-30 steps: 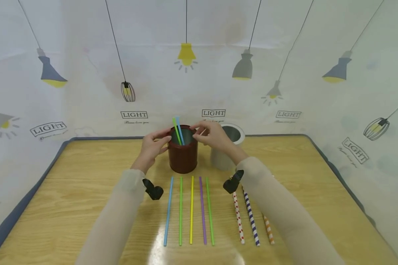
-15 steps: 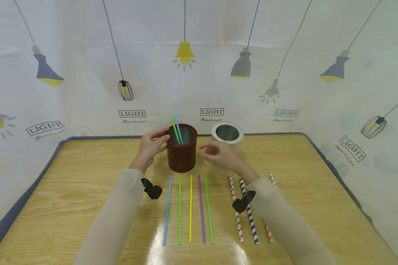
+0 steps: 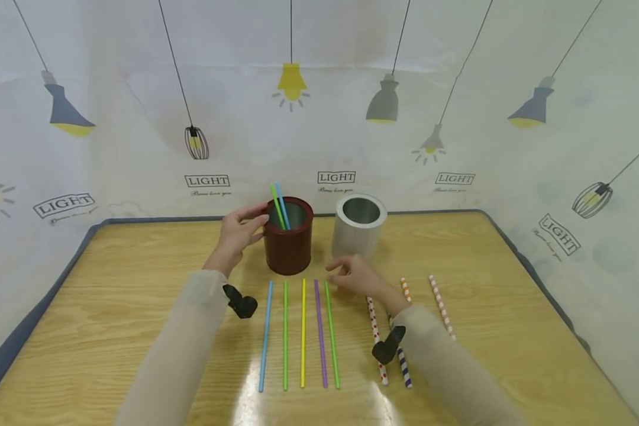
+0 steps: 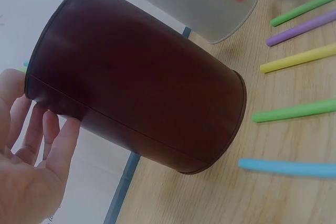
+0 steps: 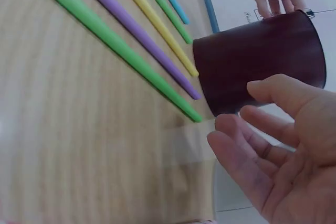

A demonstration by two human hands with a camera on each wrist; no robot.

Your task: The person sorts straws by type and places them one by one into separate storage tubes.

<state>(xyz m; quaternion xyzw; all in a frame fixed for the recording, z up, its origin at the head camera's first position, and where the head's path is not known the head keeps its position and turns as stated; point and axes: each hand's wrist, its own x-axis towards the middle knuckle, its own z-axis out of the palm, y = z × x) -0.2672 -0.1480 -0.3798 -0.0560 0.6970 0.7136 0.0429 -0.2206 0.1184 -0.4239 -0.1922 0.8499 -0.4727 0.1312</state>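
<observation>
A dark red cylindrical container [image 3: 287, 251] stands upright at the back of the table. A green straw [image 3: 274, 196] and a blue straw [image 3: 282, 202] lean inside it, their tops above the rim. My left hand [image 3: 234, 235] grips the left side of the container near its rim, as the left wrist view [image 4: 34, 171] also shows. My right hand [image 3: 355, 276] holds nothing; its fingers are loosely bent over the table, just beyond the far end of a green straw [image 3: 332, 337]. Beside that lie a purple straw [image 3: 320, 331], a yellow straw [image 3: 303, 331], another green straw [image 3: 285, 337] and a blue straw [image 3: 265, 337].
A white cylindrical container [image 3: 355, 236] stands right of the dark red one. Patterned straws lie at the right: red-dotted [image 3: 374, 325], blue-striped [image 3: 403, 364], orange-striped [image 3: 406, 289] and pink-and-white [image 3: 441, 305], partly under my right arm. A lamp-printed backdrop [image 3: 234, 89] encloses the table.
My right hand has let go of the dark red container's rim and moved down and toward me, in front of the white container. My left hand has stayed at the dark red container.
</observation>
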